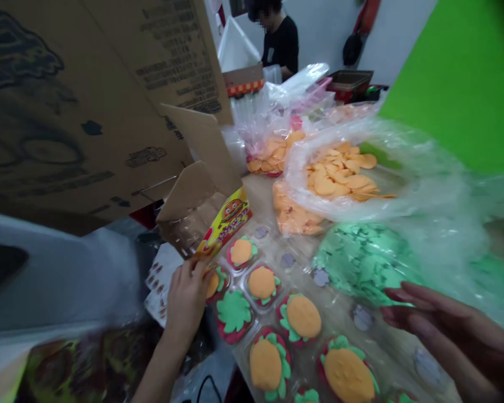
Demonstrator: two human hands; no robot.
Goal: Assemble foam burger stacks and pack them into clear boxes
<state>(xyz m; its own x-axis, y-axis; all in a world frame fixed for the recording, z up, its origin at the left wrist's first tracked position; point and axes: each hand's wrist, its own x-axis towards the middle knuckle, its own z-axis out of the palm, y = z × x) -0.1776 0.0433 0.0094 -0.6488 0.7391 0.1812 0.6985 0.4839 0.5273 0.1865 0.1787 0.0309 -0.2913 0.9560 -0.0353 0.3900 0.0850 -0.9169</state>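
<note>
My left hand (pixel 187 291) is at the near-left edge of a clear plastic tray (pixel 256 323), its fingers curled against an orange disc (pixel 212 285) on a small burger-shaped piece. Several such pieces sit in the tray's cups, with red bases, green leaf layers and orange tops. One of them shows only a green leaf layer (pixel 234 311) on its red base. My right hand (pixel 449 336) hovers at the right with fingers stretched out, holding nothing visible. Just beyond it lies a bag of green leaf pieces (pixel 369 260).
An open plastic bag of orange discs (pixel 340 173) stands behind the tray. An open cardboard box (pixel 210 212) with a burger picture is beyond my left hand. A large carton (pixel 109 101) rises at left, a green panel (pixel 457 89) at right. A person (pixel 281 42) is at the back.
</note>
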